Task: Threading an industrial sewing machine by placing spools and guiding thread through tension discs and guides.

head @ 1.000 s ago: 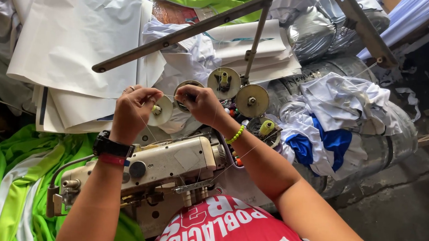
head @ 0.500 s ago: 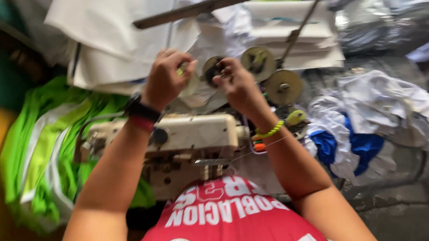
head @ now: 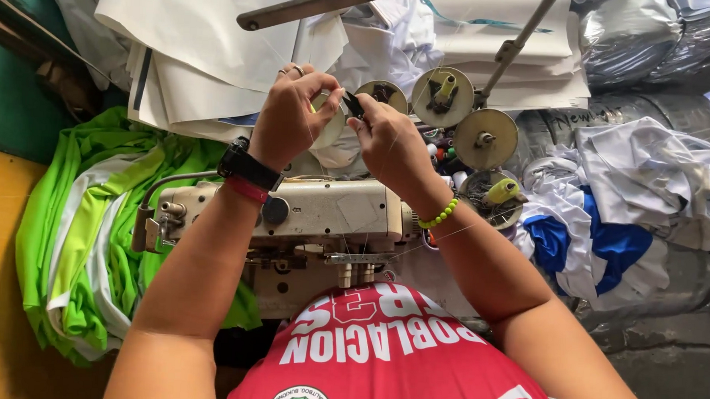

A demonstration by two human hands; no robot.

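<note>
My left hand [head: 291,117], with a black watch and red band on the wrist, and my right hand [head: 389,141], with a green bead bracelet, meet above a cream sewing machine [head: 314,214]. Between their fingertips is a small black object [head: 353,104], held by my right hand; fine thread runs down from it. Both hands sit just in front of the round metal spool plates [head: 443,96] of the thread stand. A red garment with white lettering [head: 380,344] lies under the machine's front.
A green and white garment [head: 90,228] hangs at the left. White cut fabric pieces [head: 195,33] are stacked behind the machine. White and blue clothes [head: 610,211] lie on grey bags at the right. A metal bar [head: 324,3] crosses overhead.
The view has shifted and drawn nearer. Both hands stay together at the spool plates, fingers working the small black object and thread.
</note>
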